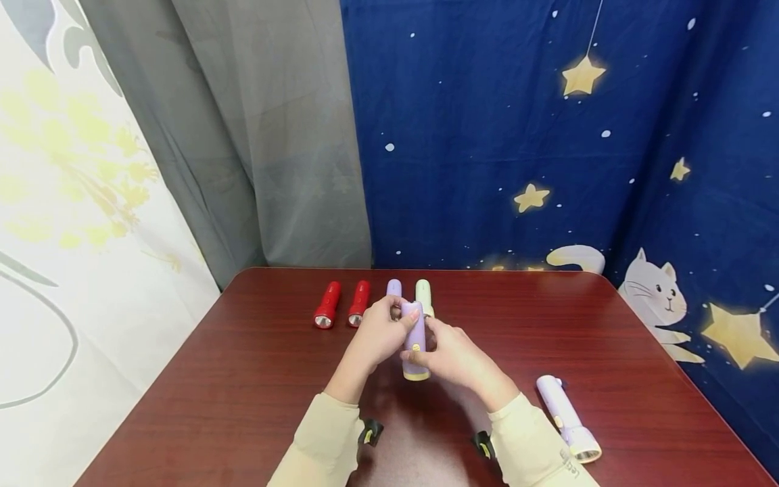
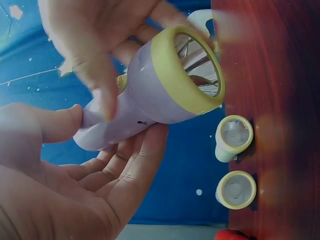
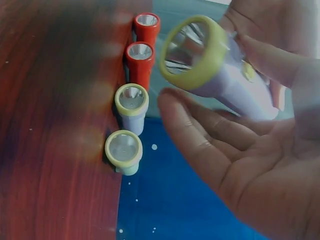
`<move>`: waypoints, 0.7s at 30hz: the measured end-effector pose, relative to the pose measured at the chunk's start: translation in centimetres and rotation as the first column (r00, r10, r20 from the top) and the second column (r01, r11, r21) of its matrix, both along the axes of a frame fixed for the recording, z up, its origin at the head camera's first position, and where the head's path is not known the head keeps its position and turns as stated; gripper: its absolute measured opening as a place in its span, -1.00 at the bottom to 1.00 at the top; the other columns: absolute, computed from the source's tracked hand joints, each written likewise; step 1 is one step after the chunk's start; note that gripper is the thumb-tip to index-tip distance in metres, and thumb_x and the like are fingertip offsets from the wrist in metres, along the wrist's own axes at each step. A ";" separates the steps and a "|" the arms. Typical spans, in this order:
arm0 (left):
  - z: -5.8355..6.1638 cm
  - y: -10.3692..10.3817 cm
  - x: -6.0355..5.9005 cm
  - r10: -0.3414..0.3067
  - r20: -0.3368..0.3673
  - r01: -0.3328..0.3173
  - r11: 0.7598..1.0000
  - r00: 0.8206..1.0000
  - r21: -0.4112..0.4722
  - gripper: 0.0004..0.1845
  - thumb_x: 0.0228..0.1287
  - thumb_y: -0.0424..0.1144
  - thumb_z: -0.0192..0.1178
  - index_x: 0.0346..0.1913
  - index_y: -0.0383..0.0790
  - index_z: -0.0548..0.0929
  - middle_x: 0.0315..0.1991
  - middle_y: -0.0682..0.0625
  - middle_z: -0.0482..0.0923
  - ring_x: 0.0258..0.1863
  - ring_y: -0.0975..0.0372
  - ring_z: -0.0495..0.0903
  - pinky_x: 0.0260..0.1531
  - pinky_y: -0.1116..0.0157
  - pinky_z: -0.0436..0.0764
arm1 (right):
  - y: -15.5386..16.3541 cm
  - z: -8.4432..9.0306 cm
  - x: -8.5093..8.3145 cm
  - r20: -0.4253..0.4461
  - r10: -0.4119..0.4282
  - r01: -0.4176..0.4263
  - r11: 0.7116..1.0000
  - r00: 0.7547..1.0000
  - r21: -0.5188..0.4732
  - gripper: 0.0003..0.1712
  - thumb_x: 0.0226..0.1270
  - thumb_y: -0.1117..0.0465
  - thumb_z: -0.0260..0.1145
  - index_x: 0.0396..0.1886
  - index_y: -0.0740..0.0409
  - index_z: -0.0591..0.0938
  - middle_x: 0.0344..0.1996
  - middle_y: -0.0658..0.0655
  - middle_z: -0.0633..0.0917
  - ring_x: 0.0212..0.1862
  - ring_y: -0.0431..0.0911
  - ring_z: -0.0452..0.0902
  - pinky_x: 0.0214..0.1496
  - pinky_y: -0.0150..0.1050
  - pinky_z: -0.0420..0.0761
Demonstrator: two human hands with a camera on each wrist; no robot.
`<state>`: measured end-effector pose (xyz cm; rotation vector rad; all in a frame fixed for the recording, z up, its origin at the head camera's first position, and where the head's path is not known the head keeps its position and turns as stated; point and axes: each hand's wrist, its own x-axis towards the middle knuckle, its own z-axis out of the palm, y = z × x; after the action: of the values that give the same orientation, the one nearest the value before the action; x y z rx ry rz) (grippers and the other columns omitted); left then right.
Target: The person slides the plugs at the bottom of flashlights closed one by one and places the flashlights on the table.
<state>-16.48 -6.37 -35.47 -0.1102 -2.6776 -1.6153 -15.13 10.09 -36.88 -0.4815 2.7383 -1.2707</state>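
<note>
Above the middle of the dark red table (image 1: 243, 379), both hands hold one purple flashlight (image 1: 415, 341) with a yellow lens rim, lens end toward me. My left hand (image 1: 379, 335) grips its tail end, thumb on top and fingers underneath (image 2: 130, 165). My right hand (image 1: 455, 357) holds the body from the right, thumb near the yellow switch. The left wrist view shows the flashlight (image 2: 165, 85) lying across my left fingers. In the right wrist view the flashlight (image 3: 215, 65) sits above my right palm (image 3: 240, 170).
Behind the hands, lenses toward me, lie a red flashlight (image 1: 326, 304), another red one (image 1: 359, 303), a purple one (image 1: 394, 289) and a pale yellow one (image 1: 424, 296). A lilac flashlight (image 1: 567, 417) lies near the front right. Curtains hang close behind the table.
</note>
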 end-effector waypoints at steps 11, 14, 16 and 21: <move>-0.2 -0.1 -0.1 -0.008 0.036 0.006 0.999 0.999 0.048 -0.61 0.56 -0.18 0.24 0.24 -0.38 0.55 0.01 -0.26 0.67 -0.11 0.08 0.68 -0.16 0.11 0.84 | 0.3 -0.8 0.0 0.004 0.034 -0.034 0.996 0.999 0.081 -0.52 0.21 -0.12 0.58 -0.11 0.14 0.71 -0.40 -0.03 0.76 -0.33 -0.17 0.58 -0.25 -0.23 0.59; -0.2 -0.1 -0.2 -0.002 0.024 0.001 1.000 1.000 0.028 -0.61 0.55 -0.17 0.25 0.24 -0.37 0.55 0.01 -0.25 0.67 -0.10 0.07 0.67 -0.14 0.12 0.83 | 0.2 -0.9 0.0 -0.007 0.028 -0.027 0.996 1.000 0.088 -0.58 0.22 -0.09 0.58 -0.16 0.12 0.72 -0.43 -0.04 0.73 -0.33 -0.16 0.56 -0.25 -0.23 0.57; -0.2 -0.1 -0.3 0.007 0.025 -0.008 1.000 1.000 0.015 -0.60 0.55 -0.16 0.25 0.24 -0.36 0.55 0.02 -0.24 0.67 -0.08 0.06 0.65 -0.11 0.13 0.82 | 0.2 -0.9 0.0 -0.014 0.020 -0.018 0.996 1.000 0.089 -0.61 0.22 -0.07 0.58 -0.18 0.11 0.73 -0.45 -0.05 0.73 -0.34 -0.17 0.55 -0.26 -0.24 0.56; -0.1 -0.2 -0.4 0.028 0.007 -0.028 1.000 1.000 0.003 -0.56 0.52 -0.11 0.29 0.27 -0.33 0.58 0.07 -0.24 0.70 -0.02 0.04 0.68 -0.03 0.10 0.81 | 0.0 -0.7 -0.1 -0.025 -0.007 0.009 0.995 1.000 0.104 -0.61 0.23 -0.07 0.58 -0.17 0.13 0.77 -0.46 -0.06 0.75 -0.34 -0.17 0.56 -0.26 -0.24 0.58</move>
<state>-16.92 -6.53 -35.58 -0.0667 -2.6692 -1.6154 -15.21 10.07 -37.59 -0.4801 2.8114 -1.1244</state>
